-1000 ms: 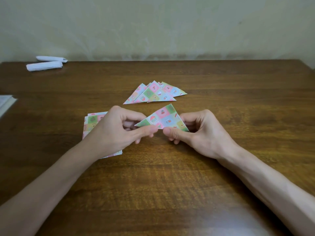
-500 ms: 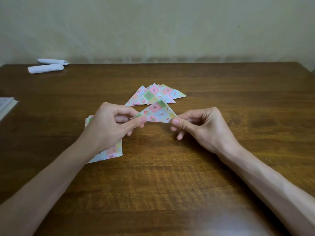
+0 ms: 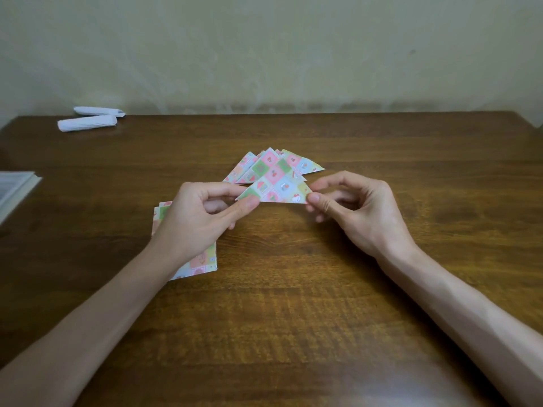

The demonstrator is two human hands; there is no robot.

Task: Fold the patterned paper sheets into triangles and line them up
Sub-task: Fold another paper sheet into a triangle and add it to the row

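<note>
A folded triangle of patterned paper (image 3: 276, 190) hangs just above the wooden table (image 3: 293, 304). My left hand (image 3: 202, 218) pinches its left corner and my right hand (image 3: 355, 210) pinches its right corner. Right behind it lies a fanned pile of folded patterned triangles (image 3: 264, 164), which the held one partly overlaps in view. A stack of flat patterned sheets (image 3: 202, 264) lies under my left wrist and is mostly hidden by it.
Two rolled white papers (image 3: 88, 121) lie at the table's far left corner. A white book or pad (image 3: 14, 192) sits at the left edge. A pale wall rises behind the table.
Both hands have carried the folded triangle away from me, up to the fanned pile. Its long edge now lies level and the hands are spread wider on its corners.
</note>
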